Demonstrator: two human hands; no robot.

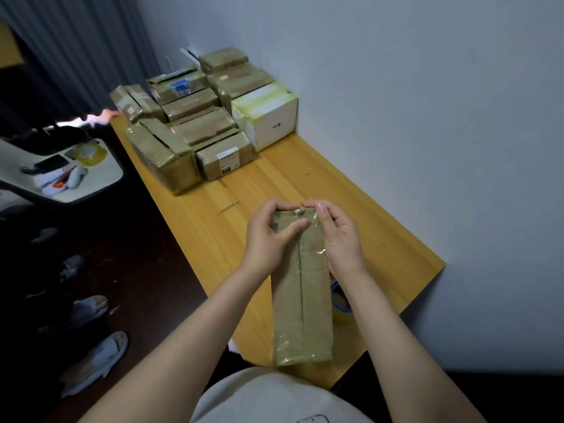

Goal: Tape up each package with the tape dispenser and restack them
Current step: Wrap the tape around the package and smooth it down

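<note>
A long brown cardboard package [300,300] lies lengthwise on the wooden table [381,227], wrapped in clear tape with a seam down its middle. My left hand [268,236] grips its far end from the left, thumb pressed on top. My right hand [338,236] holds the same end from the right, fingers pinching the taped edge. A tape roll with a blue core [340,303] sits on the table just right of the package, partly hidden behind my right forearm.
Several taped brown packages [183,129] and a white box [268,114] are stacked at the table's far end against the wall. A chair [67,169] at left holds another tape roll and small items. Slippers [97,358] lie on the dark floor.
</note>
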